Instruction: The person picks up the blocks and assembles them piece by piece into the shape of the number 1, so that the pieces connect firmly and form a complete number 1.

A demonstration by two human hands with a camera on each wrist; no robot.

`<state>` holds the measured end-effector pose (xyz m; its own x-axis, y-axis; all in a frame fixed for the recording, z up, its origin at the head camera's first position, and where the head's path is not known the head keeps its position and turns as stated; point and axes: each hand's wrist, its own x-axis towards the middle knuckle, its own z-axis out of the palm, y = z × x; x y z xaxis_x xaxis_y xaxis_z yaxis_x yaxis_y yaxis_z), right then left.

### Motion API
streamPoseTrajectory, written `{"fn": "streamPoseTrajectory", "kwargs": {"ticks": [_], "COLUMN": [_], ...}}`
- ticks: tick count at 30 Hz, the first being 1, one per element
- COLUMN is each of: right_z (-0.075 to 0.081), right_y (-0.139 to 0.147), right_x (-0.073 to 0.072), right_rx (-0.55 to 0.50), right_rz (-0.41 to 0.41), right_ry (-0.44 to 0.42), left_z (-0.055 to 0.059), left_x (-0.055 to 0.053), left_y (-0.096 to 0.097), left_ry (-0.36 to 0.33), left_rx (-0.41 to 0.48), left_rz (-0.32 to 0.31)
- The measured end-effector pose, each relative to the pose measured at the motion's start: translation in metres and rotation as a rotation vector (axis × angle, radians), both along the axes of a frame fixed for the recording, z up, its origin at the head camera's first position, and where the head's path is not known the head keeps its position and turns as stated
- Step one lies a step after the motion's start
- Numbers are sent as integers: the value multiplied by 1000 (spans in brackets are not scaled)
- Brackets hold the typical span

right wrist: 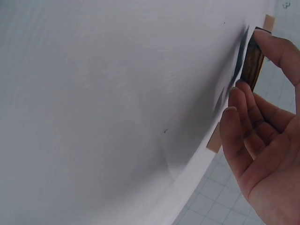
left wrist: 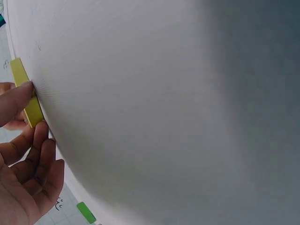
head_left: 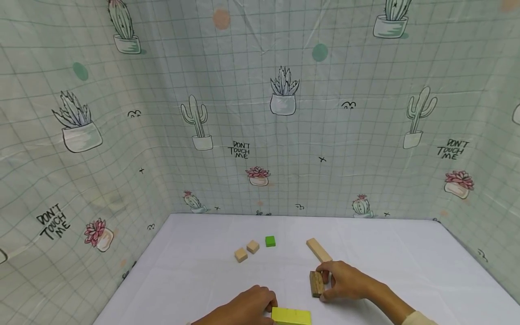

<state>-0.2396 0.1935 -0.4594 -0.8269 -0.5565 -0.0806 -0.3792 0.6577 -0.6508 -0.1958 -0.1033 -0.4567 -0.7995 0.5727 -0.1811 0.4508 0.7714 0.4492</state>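
Nearest the camera, it's a bright yellow rectangular block [head_left: 291, 317], smooth and flat-faced, partly cut off by the bottom of the head view! Its long axis runs left to right, and the left hand [head_left: 248, 308] has the left end pinched between thumb and fingers. Over to the right and farther out, here's the dark brown wooden block [head_left: 317, 284], streaked with grain, its long axis pointing away from the person, far end leaning slightly left. The right hand [head_left: 347, 282] spans it, thumb on the near end, fingertips at the far end. Just beyond lies a pale wooden strip [head_left: 318, 250], slanting far-left to near-right on the white table [head_left: 195, 280]. Farther left, a small green block [head_left: 270, 241] sits near two pale wooden cubes [head_left: 241, 255].
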Motion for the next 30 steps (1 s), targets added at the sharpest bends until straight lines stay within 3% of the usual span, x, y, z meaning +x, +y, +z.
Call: {"fn": "streamPoseTrajectory", "kwargs": {"ticks": [23, 30], "right_z": [1, -1], "right_y": [-13, -17], "right_x": [2, 3], "right_rx": [-17, -15], "right_rz": [27, 9], "right_ry": [33, 3], "left_z": [0, 0], "left_x": [-1, -3], "left_y": [1, 1], "left_ry": [-12, -35], "left_rx": [-6, 14], "left_rz": [3, 0]}}
